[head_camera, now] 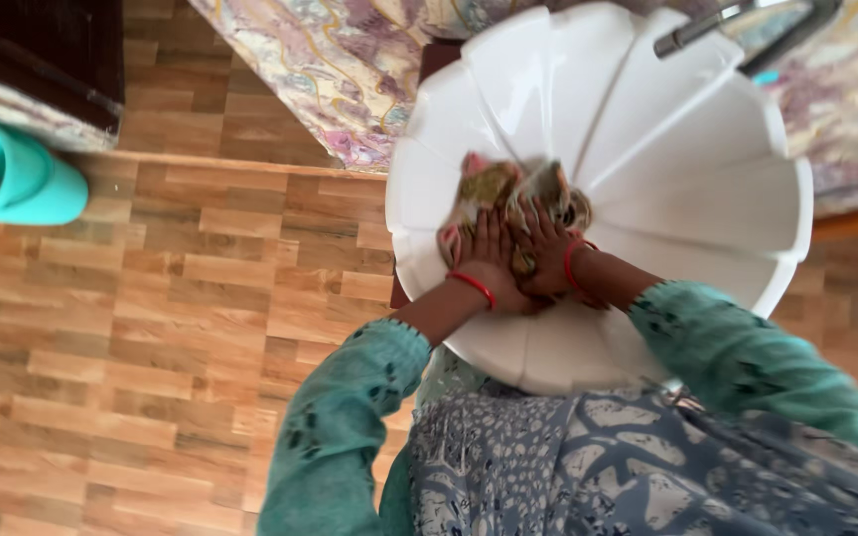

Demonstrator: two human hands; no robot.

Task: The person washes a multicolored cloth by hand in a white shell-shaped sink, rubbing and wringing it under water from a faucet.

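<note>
Both my hands are inside a white scalloped wash basin, pressed side by side on a crumpled patterned cloth of pink, brown and green. My left hand grips the cloth's left part; a red thread band circles its wrist. My right hand holds the right part, with a red bangle at the wrist. The image is blurred by motion, so the fingers are not sharp. Teal patterned sleeves cover both forearms.
A metal tap reaches over the basin from the upper right. A marbled counter surrounds the basin. A teal plastic stool or bucket stands at the left on the wood-pattern floor. A dark cabinet is at the top left.
</note>
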